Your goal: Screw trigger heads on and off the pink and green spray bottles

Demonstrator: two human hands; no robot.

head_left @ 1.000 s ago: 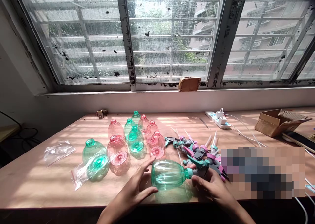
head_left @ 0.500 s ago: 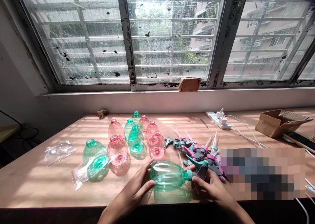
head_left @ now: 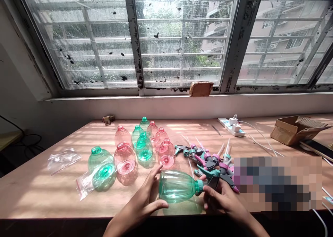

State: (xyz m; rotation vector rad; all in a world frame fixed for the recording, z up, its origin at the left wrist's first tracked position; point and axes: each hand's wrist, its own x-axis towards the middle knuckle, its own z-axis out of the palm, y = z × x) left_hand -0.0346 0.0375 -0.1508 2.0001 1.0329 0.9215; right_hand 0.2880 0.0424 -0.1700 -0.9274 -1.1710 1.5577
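A clear green plastic bottle point(head_left: 177, 186) lies on its side, lifted slightly above the wooden table point(head_left: 39, 192) near its front edge. My left hand point(head_left: 145, 200) cups the bottle's base, thumb under it and fingers along its far side. My right hand point(head_left: 221, 199) is closed around the teal and grey spray trigger head point(head_left: 210, 178) fitted at the bottle's neck. Behind the trigger head lies a pile of pink and teal spray heads point(head_left: 208, 157) with thin tubes.
Several green and pink bottles point(head_left: 140, 145) stand at centre-left, some on clear plastic bags point(head_left: 62, 159). A white power strip point(head_left: 231, 126) with cables, a cardboard box point(head_left: 293, 129) and a blurred patch point(head_left: 277, 183) occupy the right. A barred window point(head_left: 179, 39) rises behind.
The green bottle has risen a little off the table and tilted. My left thumb slid under its base. My right hand shifted slightly on the trigger head.
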